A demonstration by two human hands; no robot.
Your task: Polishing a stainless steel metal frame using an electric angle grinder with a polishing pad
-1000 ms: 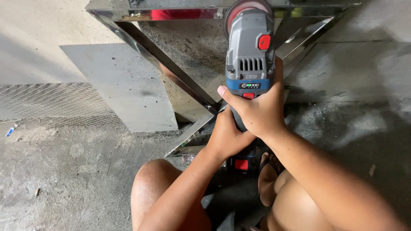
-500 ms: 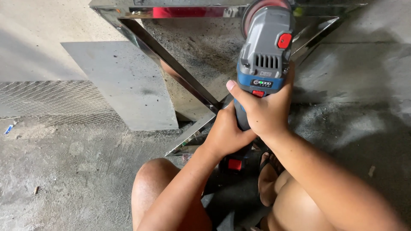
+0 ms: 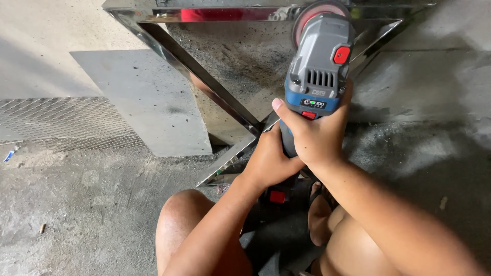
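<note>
Both my hands grip a grey and blue cordless angle grinder with a red switch. My right hand wraps the body just below the blue band. My left hand clasps the handle lower down, close to the red-buttoned battery. The grinder's reddish disc rests against the top bar of a shiny steel frame with crossed diagonal bars. The frame lies on the concrete floor in front of my knees.
A flat grey sheet lies left of the frame, with a piece of wire mesh beside it. Grey grinding dust covers the concrete inside the frame. My bare knee and foot are below the hands.
The grinder has moved to the right along the frame's top bar, with both hands following it. The view has shifted slightly.
</note>
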